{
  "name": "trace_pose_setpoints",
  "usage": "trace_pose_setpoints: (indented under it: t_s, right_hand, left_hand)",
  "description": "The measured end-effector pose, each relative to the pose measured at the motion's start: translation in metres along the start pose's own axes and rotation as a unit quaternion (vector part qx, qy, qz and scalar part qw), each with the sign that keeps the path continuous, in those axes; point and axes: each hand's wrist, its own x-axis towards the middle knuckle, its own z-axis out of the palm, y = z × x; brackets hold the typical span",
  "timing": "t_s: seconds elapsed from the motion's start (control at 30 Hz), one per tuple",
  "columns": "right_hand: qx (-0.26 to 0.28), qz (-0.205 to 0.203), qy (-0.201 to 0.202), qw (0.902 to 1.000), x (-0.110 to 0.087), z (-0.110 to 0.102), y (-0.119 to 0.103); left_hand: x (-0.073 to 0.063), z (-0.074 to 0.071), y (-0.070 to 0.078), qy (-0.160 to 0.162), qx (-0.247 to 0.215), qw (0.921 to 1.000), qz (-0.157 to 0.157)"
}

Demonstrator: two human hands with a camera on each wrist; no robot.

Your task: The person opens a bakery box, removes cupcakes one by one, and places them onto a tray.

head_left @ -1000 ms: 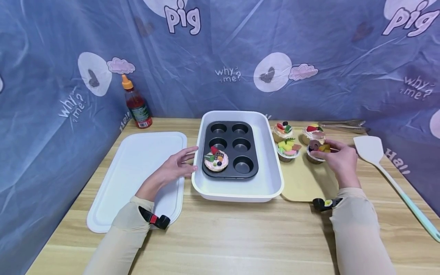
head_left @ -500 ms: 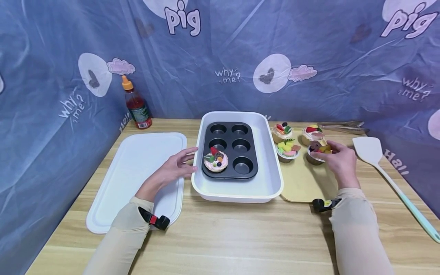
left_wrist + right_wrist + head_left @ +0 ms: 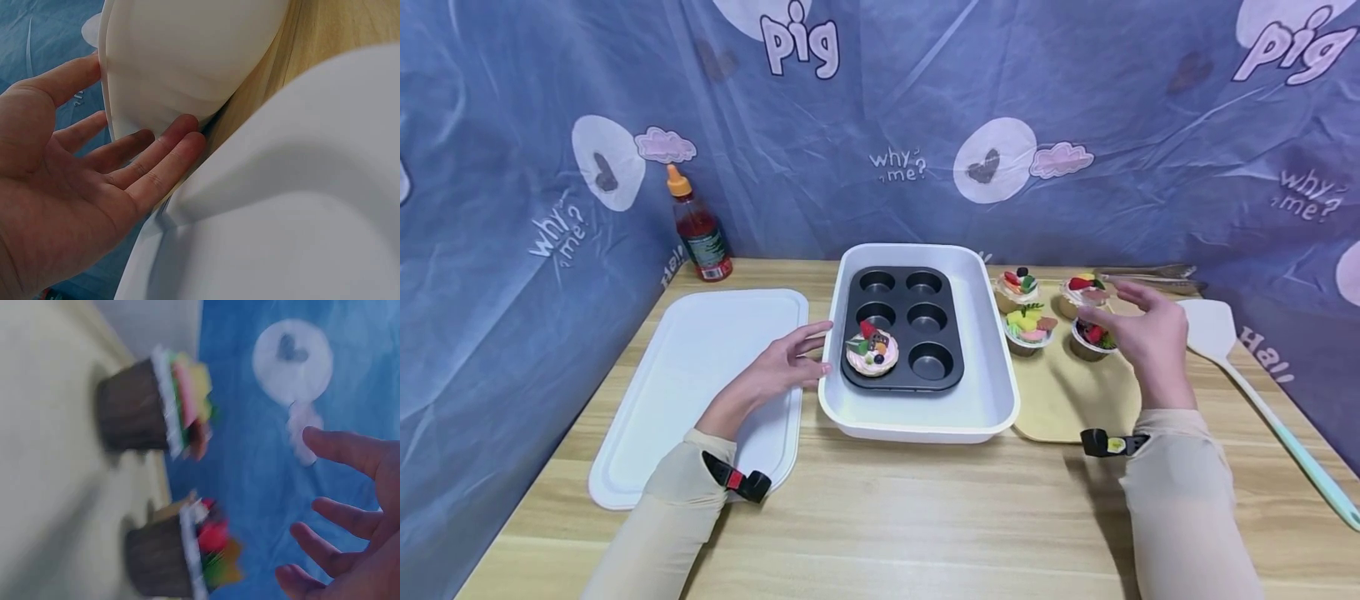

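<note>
My right hand is raised just above a dark-cased cupcake topped with red fruit. Its fingers are spread, and the right wrist view shows nothing between them. This cupcake and several others, one with yellow and pink topping, stand on a yellow board. My left hand lies at the left rim of a deep white pan, fingertips touching its wall. Inside the pan sits a dark muffin tin. A pink-cream cupcake fills its front left cup.
A white tray lies under the left forearm. At the back left stands a sauce bottle with an orange cap. A spatula and metal tongs lie to the right. Blue cloth closes off the back and sides.
My right hand has let go of the dark-cased cupcake and moved up and slightly right. The cupcake stays on the board, its red topping now showing. My left hand has not moved.
</note>
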Motion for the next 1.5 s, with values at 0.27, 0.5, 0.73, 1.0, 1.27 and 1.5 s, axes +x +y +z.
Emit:
trace_pose_setpoints:
  t_s: [0.27, 0.5, 0.73, 1.0, 1.27, 1.5]
  right_hand:
    - [0.066, -0.061, -0.015, 0.9959, -0.032, 0.007, -0.040]
    - [0.072, -0.114, -0.042, 0.9900, -0.053, 0.022, -0.065]
    - [0.086, -0.142, -0.087, 0.9822, -0.067, 0.042, -0.085]
    - [0.132, -0.161, -0.133, 0.9689, -0.078, 0.072, -0.104]
    - [0.141, -0.147, -0.190, 0.9604, -0.092, 0.107, -0.118]
    - [0.131, -0.118, -0.218, 0.9599, -0.100, 0.131, -0.124]
  left_hand:
    - [-0.001, 0.000, 0.001, 0.001, -0.011, 0.9999, 0.003]
    - [-0.001, 0.000, -0.001, -0.002, -0.010, 0.9999, 0.005]
    - [-0.002, 0.000, -0.002, -0.001, -0.004, 1.0000, 0.004]
    - [0.000, 0.000, -0.001, -0.003, -0.007, 1.0000, 0.004]
    - [-0.001, 0.001, -0.002, -0.001, -0.008, 1.0000, 0.003]
    - [0.000, 0.000, -0.002, 0.001, -0.011, 0.9999, 0.000]
